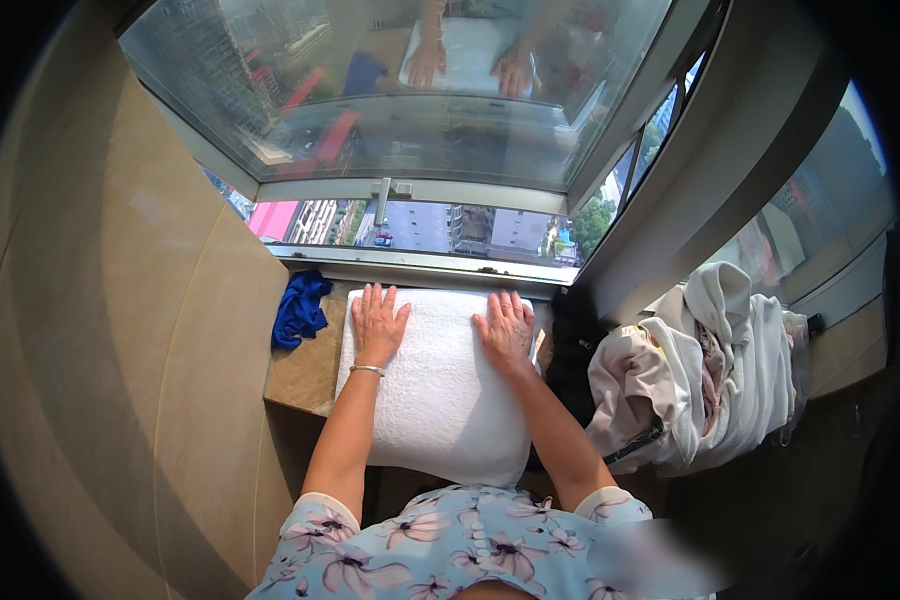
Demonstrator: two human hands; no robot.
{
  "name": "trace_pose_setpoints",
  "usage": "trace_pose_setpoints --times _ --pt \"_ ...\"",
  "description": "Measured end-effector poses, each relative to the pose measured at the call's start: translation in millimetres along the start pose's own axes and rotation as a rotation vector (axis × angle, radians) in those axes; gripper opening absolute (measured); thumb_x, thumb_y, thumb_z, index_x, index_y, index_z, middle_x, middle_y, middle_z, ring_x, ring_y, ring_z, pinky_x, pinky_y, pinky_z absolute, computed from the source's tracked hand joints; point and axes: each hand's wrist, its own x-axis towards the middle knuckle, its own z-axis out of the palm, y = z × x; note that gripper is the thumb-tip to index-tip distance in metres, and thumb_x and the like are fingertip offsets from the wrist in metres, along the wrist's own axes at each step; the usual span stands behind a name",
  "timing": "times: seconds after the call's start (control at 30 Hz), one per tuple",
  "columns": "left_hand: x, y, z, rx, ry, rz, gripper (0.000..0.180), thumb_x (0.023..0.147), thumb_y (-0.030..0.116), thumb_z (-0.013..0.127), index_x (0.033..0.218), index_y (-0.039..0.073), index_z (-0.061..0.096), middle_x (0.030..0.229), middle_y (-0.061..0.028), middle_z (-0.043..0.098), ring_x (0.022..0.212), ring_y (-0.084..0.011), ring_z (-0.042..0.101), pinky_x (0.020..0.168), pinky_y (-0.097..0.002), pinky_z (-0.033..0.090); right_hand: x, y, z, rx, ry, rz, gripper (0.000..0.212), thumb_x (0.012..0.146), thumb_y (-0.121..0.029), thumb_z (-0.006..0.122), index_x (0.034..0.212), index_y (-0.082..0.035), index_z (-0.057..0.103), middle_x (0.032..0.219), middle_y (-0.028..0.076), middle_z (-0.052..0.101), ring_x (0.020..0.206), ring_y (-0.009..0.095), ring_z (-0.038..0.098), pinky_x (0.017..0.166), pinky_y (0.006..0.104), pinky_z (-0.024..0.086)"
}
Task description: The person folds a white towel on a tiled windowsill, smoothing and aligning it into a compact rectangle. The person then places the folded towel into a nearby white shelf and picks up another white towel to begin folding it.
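At the far left of the window ledge (305, 385), a crumpled blue cloth (301, 308) lies in the corner, just beside the white towel (440, 395); a sideways push of the towel could catch it and shove it about. The left hand (377, 325) lies flat on the towel's far left corner, fingers a little apart, pressing down and gripping nothing. A bracelet (367, 371) circles that wrist (its edge might snag the looped pile, I'd judge, if dragged across it).

The towel sits in the middle, on the ledge below the window (400, 130), its near end reaching past the ledge edge towards the floral top (450, 545). With that overhang unsupported, pulling it nearer could tip it off. Beyond its far edge the window seems to stand ajar, with buildings (420, 226) showing through; a loose item pushed too hard that way might be lost.

The right hand (506, 332) mirrors the left: flat on the far right corner, fingers fairly straight, nothing grasped. Close beyond it are a dark bundle (572, 350) and a heaped clothes pile (715, 370); a knock from the elbow could topple the heap.

As for brands or labels, none can be read: the blue cloth and towel look plain, and a small yellow patch (638, 333) in the pile is too small to make out.
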Motion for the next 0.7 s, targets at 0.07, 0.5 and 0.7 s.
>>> trace_pose_setpoints --times 0.07,0.5,0.7 --pt "0.5 -7.1 -2.9 0.021 -0.01 -0.1 0.057 0.1 0.048 0.056 0.142 0.01 0.059 0.154 -0.0198 0.047 0.148 -0.036 0.035 0.12 -0.0586 0.019 -2.4 4.5 -3.5 0.019 -0.003 0.067 0.061 0.094 -0.045 0.062 0.14 -0.005 0.056 0.147 0.016 0.054 0.143 0.033 0.042 0.114 0.0476 0.031" --pt "-76.2 -24.3 -38.1 -0.386 0.125 -0.297 0.061 0.092 0.021 0.07 0.143 -0.002 0.048 0.14 -0.0266 0.053 0.128 -0.0431 0.051 0.107 -0.0463 0.043 -96.7 55.8 -59.5 0.808 -0.169 0.656 0.038 0.094 -0.024 0.068 0.122 0.002 0.065 0.095 0.014 0.072 0.086 0.021 0.068 0.08 0.0345 0.052" --pt "-96.7 -25.7 -44.5 -0.289 0.208 -0.38 0.046 0.092 0.02 0.069 0.132 -0.001 0.057 0.12 -0.0231 0.063 0.114 -0.042 0.058 0.098 -0.0478 0.047 -110.3 44.3 -58.0 0.838 -0.278 0.669 0.034 0.09 -0.025 0.075 0.109 0.002 0.069 0.084 0.008 0.072 0.076 0.014 0.065 0.071 0.0312 0.052"
